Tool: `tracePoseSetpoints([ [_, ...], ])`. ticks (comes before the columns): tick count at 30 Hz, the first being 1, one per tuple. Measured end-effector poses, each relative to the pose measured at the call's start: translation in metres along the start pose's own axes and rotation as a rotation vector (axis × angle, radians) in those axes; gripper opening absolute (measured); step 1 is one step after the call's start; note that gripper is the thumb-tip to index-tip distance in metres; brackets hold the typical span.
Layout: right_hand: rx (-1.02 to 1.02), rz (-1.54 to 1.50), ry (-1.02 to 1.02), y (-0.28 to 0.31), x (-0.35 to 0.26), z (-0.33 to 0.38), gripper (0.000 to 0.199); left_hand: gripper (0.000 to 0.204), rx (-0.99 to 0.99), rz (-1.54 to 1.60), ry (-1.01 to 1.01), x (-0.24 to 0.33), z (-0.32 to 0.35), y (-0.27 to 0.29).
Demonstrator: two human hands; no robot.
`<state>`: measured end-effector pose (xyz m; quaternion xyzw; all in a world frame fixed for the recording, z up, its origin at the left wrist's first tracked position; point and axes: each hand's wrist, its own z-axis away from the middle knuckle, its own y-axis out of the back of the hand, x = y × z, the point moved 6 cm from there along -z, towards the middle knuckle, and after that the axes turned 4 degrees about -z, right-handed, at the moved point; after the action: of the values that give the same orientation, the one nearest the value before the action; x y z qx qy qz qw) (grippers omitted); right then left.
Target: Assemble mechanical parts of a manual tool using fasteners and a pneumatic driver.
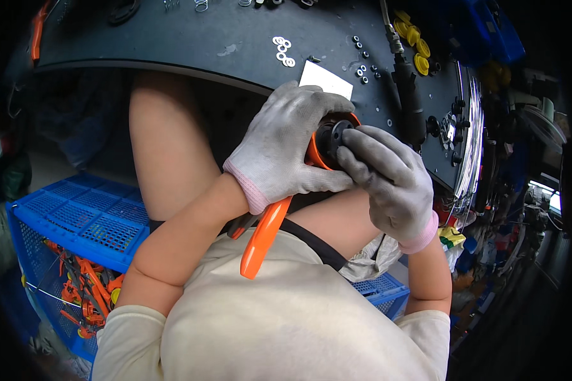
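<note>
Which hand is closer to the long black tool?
Right. The right hand is just below the black tool in the picture; the left hand is farther off to its left, holding the orange piece.

The orange tool [274,221] slants — handle [260,251] to the lower left. A round, holed black part [328,141] sits within its curved rim [313,155].

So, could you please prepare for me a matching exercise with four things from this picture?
Things:
1. Round black part
2. Pale washers
3. Round caps
4. Crate at the left

Descriptions:
A. Yellow
B. Blue, with orange parts inside
C. At the right hand's fingertips
D. Clustered on the bench

Right pairs: 1-C, 2-D, 3-A, 4-B
</note>
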<state>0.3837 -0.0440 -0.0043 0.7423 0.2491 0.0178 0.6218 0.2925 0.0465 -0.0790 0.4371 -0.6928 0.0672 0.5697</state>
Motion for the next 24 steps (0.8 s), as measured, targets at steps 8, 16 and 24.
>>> tracePoseSetpoints([
  [8,-0.007,-0.056,0.031,0.001,0.011,-0.003,0.047,0.064,0.04,0.048,-0.016,0.002,-0.002,0.002],
  [16,0.115,0.211,-0.086,-0.001,0.002,0.007,0.041,0.063,0.026,0.049,-0.003,0.003,-0.005,-0.002],
  [24,0.363,0.468,-0.685,0.036,0.111,0.047,0.037,0.073,-0.06,0.048,0.088,0.005,0.001,0.001],
])
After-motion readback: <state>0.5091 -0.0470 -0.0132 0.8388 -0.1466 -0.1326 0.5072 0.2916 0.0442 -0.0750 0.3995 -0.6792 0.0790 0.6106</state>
